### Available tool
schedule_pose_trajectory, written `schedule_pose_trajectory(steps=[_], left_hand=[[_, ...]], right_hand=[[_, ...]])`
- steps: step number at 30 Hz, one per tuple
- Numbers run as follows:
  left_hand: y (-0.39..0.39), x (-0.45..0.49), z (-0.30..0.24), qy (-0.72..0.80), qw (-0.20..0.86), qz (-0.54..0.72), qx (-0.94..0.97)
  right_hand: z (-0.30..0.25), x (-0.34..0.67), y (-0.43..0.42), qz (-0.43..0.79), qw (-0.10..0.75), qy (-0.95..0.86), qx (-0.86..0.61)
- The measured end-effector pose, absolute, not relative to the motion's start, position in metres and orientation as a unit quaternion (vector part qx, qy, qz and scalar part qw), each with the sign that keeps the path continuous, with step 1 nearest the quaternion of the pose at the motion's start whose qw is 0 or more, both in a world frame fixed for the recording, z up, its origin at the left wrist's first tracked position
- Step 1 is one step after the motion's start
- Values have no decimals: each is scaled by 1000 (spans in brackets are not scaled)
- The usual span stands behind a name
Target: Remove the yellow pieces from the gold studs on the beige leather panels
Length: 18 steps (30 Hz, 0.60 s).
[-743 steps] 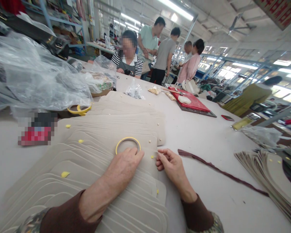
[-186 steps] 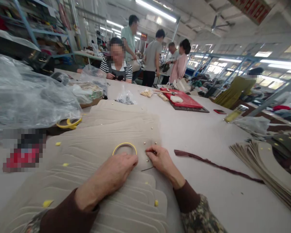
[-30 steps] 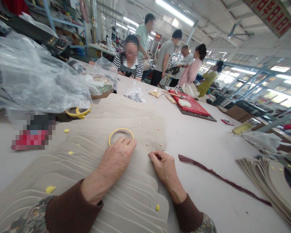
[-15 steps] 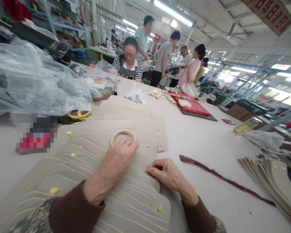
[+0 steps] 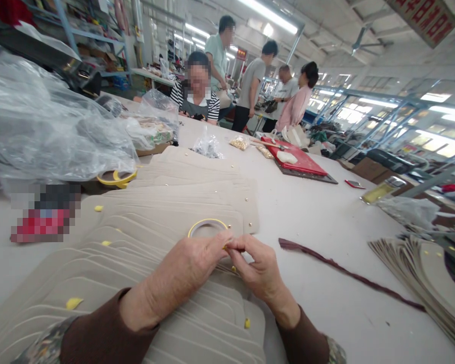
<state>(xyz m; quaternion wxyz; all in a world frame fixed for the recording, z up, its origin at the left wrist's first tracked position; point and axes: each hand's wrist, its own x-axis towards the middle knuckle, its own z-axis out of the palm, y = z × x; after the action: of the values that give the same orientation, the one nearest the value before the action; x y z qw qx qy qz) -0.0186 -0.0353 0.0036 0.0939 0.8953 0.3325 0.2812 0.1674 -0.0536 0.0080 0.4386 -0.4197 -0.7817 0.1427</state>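
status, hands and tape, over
left hand grips yellow tape roll, right hand pinching yellow bit at its rim. beige panels fanned underneath. dark strip lies right, apart.

Three yellow tape rolls (image 5: 208,226) lie on the bench (image 5: 307,212): one central, two near its left edge. Five people (image 5: 197,96) are opposite.

Factory workshop: workers (image 5: 250,81) standing around far benches, beige cut panels (image 5: 182,202) stacking on long surface (image 5: 318,212), shelving (image 5: 79,45) far left.
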Motion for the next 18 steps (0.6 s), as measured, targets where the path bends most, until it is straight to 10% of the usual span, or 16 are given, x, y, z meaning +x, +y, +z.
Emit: schedule_pose_trajectory(steps=[7,18], left_hand=[[-35,-19,9,330,93,274,898],[-42,-13,13,338,47,259,903]], right_hand=[[5,164,-57,63,438,-776,-449],[8,176,-42,492,472,-418,-600]])
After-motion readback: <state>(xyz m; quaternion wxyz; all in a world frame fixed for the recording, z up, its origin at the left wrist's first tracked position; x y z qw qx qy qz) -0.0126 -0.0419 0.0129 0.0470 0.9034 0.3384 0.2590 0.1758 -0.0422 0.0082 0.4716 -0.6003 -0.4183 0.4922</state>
